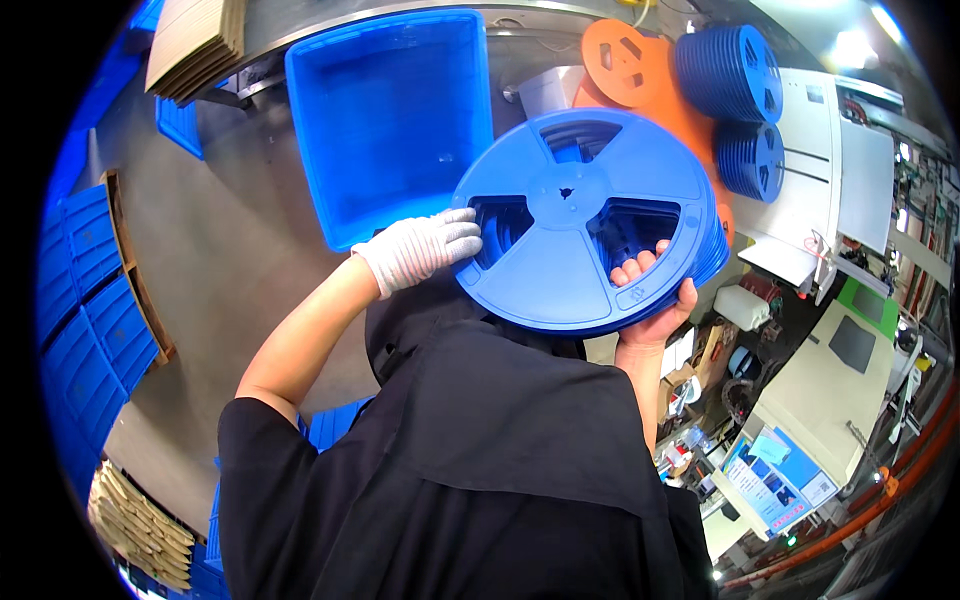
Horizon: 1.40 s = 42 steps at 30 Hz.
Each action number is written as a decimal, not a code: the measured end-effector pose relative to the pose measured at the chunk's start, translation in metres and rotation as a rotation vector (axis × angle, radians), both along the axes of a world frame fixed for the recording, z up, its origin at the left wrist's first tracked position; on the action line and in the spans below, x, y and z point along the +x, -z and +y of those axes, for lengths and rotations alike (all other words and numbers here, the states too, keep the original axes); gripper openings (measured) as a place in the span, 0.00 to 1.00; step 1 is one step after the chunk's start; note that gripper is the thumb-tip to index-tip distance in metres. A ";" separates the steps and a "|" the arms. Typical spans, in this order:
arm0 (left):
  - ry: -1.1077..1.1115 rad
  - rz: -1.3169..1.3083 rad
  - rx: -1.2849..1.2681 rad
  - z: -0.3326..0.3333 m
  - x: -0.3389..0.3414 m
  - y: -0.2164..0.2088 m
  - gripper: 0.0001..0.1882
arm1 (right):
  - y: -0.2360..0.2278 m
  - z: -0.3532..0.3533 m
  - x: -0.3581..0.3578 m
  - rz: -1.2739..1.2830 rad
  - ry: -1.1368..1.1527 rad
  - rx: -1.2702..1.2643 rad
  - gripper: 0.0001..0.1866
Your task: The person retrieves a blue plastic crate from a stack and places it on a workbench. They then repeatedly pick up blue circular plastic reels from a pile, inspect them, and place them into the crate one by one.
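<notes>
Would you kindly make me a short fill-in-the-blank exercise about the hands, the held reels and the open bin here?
1. The left hand wears a ____ glove.
2. The bare hand gripping the stack of reels is the person's ____ hand.
3. The top reel has ____ large openings around its centre.
4. The open bin is coloured ____.

Missing words: white; right; three; blue.

**Blues against orange and black**

We see plain mid-blue on the large reels (pixel 570 212), brighter blue on the bin (pixel 400 120), deeper blue on the small reels (pixel 730 75) and solid orange on another reel (pixel 613 66). Our glove (pixel 415 252) is white, our top (pixel 500 430) solid black, the floor (pixel 240 230) grey-brown, the cardboard (pixel 195 42) tan.
</notes>
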<state>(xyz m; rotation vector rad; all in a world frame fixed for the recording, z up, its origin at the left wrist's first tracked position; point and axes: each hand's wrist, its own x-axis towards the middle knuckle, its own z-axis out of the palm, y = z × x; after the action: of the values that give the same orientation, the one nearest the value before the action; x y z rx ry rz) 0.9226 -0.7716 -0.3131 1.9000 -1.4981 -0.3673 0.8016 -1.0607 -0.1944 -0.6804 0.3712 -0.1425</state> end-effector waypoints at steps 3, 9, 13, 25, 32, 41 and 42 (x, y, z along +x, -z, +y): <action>-0.125 0.247 -0.014 0.025 0.006 -0.009 0.21 | -0.007 0.011 0.007 0.316 0.214 -0.211 0.34; -0.504 1.281 -0.453 0.105 0.010 0.009 0.18 | 0.011 0.001 0.009 0.136 0.002 0.012 0.34; -0.645 1.648 -0.814 0.120 0.007 -0.006 0.24 | 0.008 0.002 0.001 0.047 0.001 0.101 0.31; -0.462 1.762 -1.067 0.123 -0.016 0.015 0.27 | 0.004 0.011 -0.001 -0.083 -0.116 0.060 0.30; -0.360 1.829 -1.054 0.114 -0.012 0.008 0.23 | 0.005 0.016 -0.005 -0.070 -0.077 0.059 0.30; -0.286 2.020 -0.883 0.080 -0.013 -0.016 0.25 | 0.006 0.013 -0.009 -0.007 -0.044 0.133 0.34; -0.272 2.038 -0.881 0.075 -0.016 -0.011 0.25 | 0.000 0.016 -0.006 0.026 -0.034 0.081 0.34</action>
<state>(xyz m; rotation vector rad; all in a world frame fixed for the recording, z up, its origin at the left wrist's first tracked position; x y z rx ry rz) 0.9070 -0.6962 -0.3023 0.3021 0.1184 -0.8684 0.7960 -1.0451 -0.1946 -0.6086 0.3882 -0.0858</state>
